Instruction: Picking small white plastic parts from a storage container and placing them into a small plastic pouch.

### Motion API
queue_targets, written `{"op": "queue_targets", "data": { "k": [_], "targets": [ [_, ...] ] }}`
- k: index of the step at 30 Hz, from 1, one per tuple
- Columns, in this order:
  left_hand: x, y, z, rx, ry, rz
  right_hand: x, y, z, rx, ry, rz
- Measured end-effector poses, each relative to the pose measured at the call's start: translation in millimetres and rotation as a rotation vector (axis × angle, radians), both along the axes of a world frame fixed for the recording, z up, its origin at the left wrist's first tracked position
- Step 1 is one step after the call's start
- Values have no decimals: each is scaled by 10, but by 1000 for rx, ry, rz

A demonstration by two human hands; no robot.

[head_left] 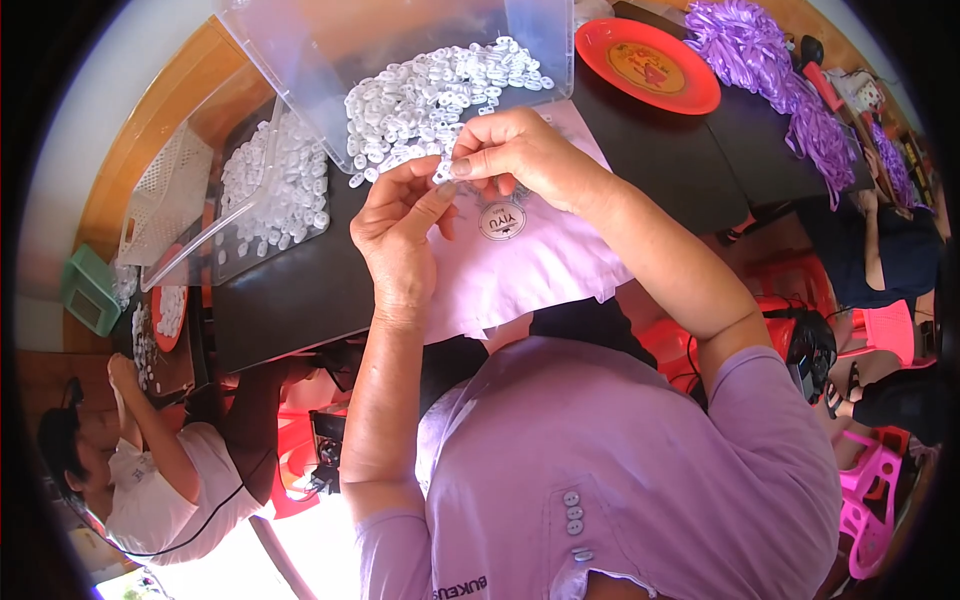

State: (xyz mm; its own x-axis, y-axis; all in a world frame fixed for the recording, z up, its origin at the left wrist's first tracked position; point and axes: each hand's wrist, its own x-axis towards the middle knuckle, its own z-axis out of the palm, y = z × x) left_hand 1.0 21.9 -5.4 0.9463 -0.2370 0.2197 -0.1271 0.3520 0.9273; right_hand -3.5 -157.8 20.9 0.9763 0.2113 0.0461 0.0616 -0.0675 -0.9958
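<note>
My left hand [400, 228] and my right hand [525, 158] meet at the near edge of a clear plastic bin [300, 75]. Thumbs and fingers of both are pinched around a small white plastic piece [442, 172], partly hidden by the fingertips. It looks like the many small white oval pieces [430, 95] heaped in the bin, several of which show dark holes. Beneath my hands a pink cloth [530, 255] with a round printed label spreads over the table edge toward my lap.
A second clear bin [240, 225] of white pieces stands left, near a white perforated basket [165, 195] and a green basket [92, 290]. A red plate [700, 97] and purple ribbon bundles [740, 40] lie right. People sit at left [170, 470] and right [880, 250].
</note>
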Motion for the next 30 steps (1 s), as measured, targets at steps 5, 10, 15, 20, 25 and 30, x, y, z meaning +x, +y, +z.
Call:
{"op": "queue_targets", "data": {
  "k": [5,10,15,20,25,30],
  "targets": [
    [-30,-31,26,-10,-1,2,-29,4,-21,29,26,-9],
    [-60,-32,31,52,-44,10,-57,-5,6,3,3,29],
    [-64,-23,0,68,-73,15,-98,19,6,2,17,18],
    [-93,-32,15,108,-104,29,-85,-1,-16,-12,1,63],
    [-83,-34,2,125,-125,29,-106,-7,-15,-56,-55,98],
    [-119,-38,7,190,-187,41,-82,-73,-14,-10,-29,154]
  ]
}}
